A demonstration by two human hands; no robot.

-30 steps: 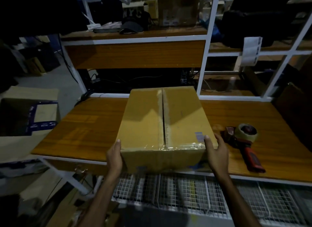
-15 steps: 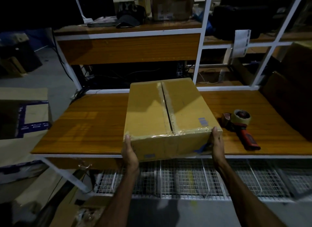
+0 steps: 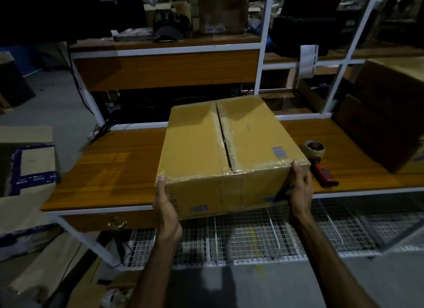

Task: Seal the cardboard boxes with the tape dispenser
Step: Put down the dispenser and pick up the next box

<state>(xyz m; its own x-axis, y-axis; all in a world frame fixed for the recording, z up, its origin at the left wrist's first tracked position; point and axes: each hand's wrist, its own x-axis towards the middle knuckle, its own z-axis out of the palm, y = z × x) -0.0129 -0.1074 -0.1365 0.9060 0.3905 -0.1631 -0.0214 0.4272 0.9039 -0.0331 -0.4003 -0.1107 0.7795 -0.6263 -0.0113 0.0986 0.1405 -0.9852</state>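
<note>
A brown cardboard box (image 3: pixel 195 145) with clear tape along its centre seam is at the front of the wooden table (image 3: pixel 110 168), its near end past the table's front edge. My left hand (image 3: pixel 166 204) grips its near left corner and my right hand (image 3: pixel 300 188) grips its near right corner. The tape dispenser (image 3: pixel 317 158), with a red handle and a roll of tan tape, lies on the table just right of the box, untouched.
A second large cardboard box (image 3: pixel 390 115) stands at the table's right end. More boxes (image 3: pixel 25 170) are stacked on the floor to the left. White shelving (image 3: pixel 261 44) rises behind the table, and a wire rack (image 3: pixel 263 236) sits below it.
The box has been drawn toward me and tilted slightly, its near end coming off the table's front edge. Both hands have kept their hold on the corners.
</note>
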